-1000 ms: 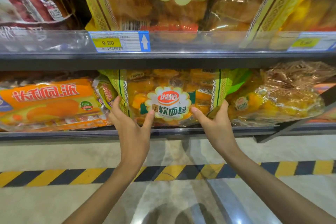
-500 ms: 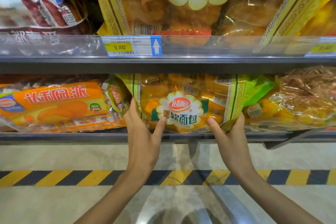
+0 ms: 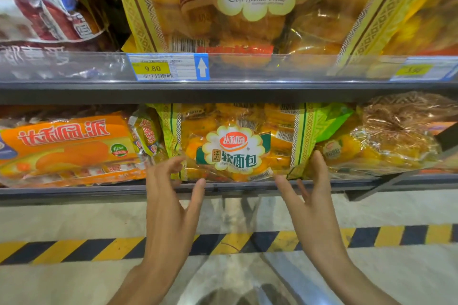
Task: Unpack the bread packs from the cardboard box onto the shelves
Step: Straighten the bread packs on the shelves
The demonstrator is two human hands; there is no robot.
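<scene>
Both hands, left [image 3: 171, 208] and right [image 3: 309, 195], fingers spread, grasping nothing, just off one green bread pack [image 3: 235, 141] on lower of two shelves [image 3: 74, 192].

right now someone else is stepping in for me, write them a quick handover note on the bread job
Left hand: open, fingers spread in front of the lower shelf, holding nothing.
Right hand: open, fingertips at the lower right corner of the green-edged bread pack; contact unclear.
The pack lies on the lower shelf between the orange pack and a clear bread bag, label facing out.
Done: this pack is placed.
Left: the cardboard box is out of view; check it for remaining packs.
</scene>
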